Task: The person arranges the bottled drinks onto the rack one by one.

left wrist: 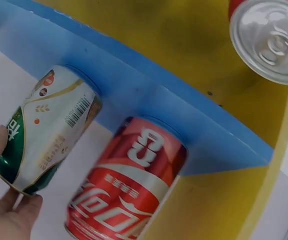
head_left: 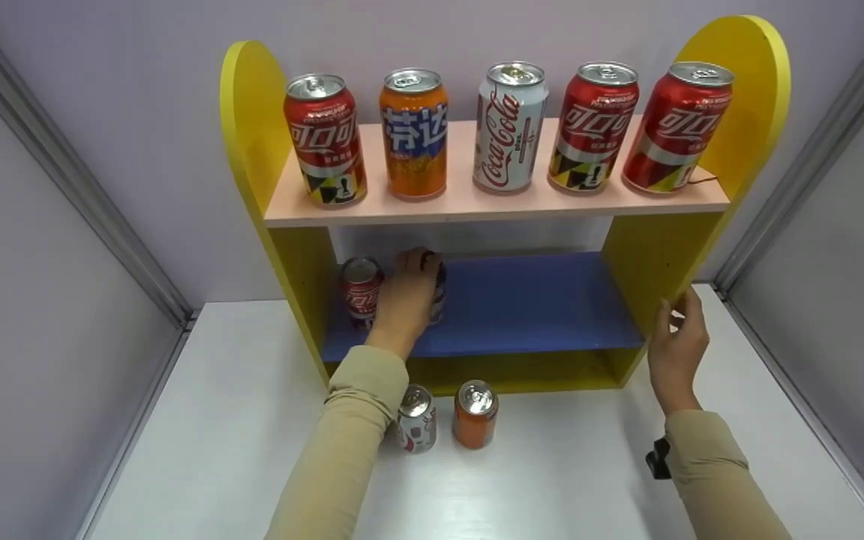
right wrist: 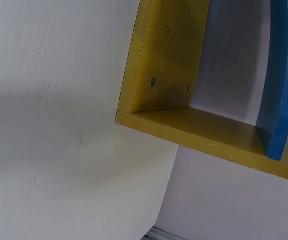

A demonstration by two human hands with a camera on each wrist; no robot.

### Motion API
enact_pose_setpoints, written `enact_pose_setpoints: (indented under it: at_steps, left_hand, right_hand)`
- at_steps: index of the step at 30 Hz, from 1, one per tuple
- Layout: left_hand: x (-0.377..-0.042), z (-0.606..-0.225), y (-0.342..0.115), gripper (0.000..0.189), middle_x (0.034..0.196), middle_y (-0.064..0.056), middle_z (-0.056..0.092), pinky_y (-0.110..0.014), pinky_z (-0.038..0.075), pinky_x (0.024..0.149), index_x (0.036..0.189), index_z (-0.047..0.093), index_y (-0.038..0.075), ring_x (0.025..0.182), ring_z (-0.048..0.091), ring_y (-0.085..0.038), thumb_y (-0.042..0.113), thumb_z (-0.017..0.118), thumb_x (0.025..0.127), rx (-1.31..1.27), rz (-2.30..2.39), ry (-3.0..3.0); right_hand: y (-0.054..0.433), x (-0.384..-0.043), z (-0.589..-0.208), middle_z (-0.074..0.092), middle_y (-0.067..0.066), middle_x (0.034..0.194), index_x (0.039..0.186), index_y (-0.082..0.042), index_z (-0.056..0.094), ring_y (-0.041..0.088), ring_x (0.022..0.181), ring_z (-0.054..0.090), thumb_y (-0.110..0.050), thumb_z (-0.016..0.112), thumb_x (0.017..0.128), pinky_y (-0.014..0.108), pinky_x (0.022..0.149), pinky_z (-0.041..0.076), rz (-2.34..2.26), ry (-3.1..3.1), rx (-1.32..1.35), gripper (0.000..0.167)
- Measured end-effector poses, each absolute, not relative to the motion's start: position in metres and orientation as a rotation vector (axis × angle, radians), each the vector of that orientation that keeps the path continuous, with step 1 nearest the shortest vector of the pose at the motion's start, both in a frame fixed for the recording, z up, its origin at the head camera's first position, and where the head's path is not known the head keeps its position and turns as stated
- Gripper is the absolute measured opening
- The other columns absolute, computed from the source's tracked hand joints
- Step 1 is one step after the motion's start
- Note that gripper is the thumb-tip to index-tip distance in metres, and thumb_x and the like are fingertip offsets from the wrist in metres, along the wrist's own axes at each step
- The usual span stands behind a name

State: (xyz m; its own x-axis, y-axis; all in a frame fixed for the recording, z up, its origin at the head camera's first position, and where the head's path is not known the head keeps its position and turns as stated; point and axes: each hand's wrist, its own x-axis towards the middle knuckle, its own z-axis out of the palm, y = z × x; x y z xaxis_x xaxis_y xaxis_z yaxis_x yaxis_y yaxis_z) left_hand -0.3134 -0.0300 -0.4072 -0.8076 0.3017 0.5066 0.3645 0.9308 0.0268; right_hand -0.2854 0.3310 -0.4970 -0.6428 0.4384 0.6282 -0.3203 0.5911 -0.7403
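Note:
My left hand reaches onto the blue middle shelf. Its thumb and fingers grip the top end of a white and green drink can, which stands on that shelf; the hand covers much of it in the head view. Close beside it, toward the side panel, is a red cola can. Over at the right, my right hand is at the front edge of the yellow side panel, fingers loosely bent and holding no can. Only a bit of skin shows in the right wrist view.
Several cans line the pink top shelf, among them an orange can and a white cola can. On the white table, a silver-white can and a small orange can stand before the rack. Walls enclose both sides.

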Motion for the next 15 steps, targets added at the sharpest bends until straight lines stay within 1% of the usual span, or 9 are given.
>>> enact_pose_setpoints:
  at_steps: [2,5,7,10,15]
  left_hand:
    - [-0.3143,-0.4054,-0.0325,0.049,0.136,-0.013,0.052,-0.040,0.056,0.088,0.135,0.059,0.009,0.128,0.048,-0.030,0.002,0.073,0.089,-0.496,-0.173,-2.619]
    - [-0.3165,-0.4037,-0.0351,0.051,0.142,-0.010,0.051,-0.040,0.047,0.103,0.137,0.057,0.011,0.133,0.045,-0.027,-0.006,0.068,0.089,-0.522,-0.185,-2.664]
    - [-0.3178,-0.4030,-0.0362,0.054,0.144,-0.009,0.050,-0.039,0.043,0.108,0.138,0.055,0.011,0.135,0.043,-0.026,-0.009,0.066,0.090,-0.537,-0.196,-2.694]
    - [-0.3191,-0.4022,-0.0370,0.056,0.145,-0.011,0.049,-0.038,0.039,0.111,0.140,0.051,0.008,0.137,0.043,-0.025,-0.012,0.064,0.090,-0.559,-0.205,-2.724]
    - [-0.3210,-0.4009,-0.0363,0.059,0.144,-0.013,0.050,-0.038,0.040,0.110,0.142,0.048,0.006,0.136,0.045,-0.025,-0.011,0.066,0.088,-0.567,-0.164,-2.724]
  right_hand:
    - [0.3312,-0.2853,-0.4965,0.061,0.016,0.117,0.139,-0.003,0.052,0.009,0.104,0.053,-0.013,0.051,0.104,0.018,0.084,0.042,1.127,-1.971,-0.092,0.036]
    - [0.3313,-0.2851,-0.4960,0.061,0.016,0.118,0.139,-0.003,0.051,0.010,0.104,0.053,-0.014,0.051,0.104,0.018,0.084,0.042,1.126,-1.981,-0.094,0.037]
    - [0.3307,-0.2849,-0.4958,0.061,0.015,0.119,0.140,-0.003,0.051,0.011,0.105,0.054,-0.015,0.051,0.104,0.018,0.084,0.042,1.125,-1.986,-0.103,0.037]
    - [0.3300,-0.2847,-0.4961,0.061,0.015,0.120,0.140,-0.004,0.050,0.011,0.106,0.054,-0.016,0.051,0.104,0.018,0.085,0.042,1.132,-1.993,-0.114,0.038]
    - [0.3299,-0.2849,-0.4953,0.061,0.016,0.119,0.139,-0.002,0.051,0.006,0.104,0.052,-0.014,0.052,0.104,0.018,0.084,0.042,1.137,-1.980,-0.121,0.037]
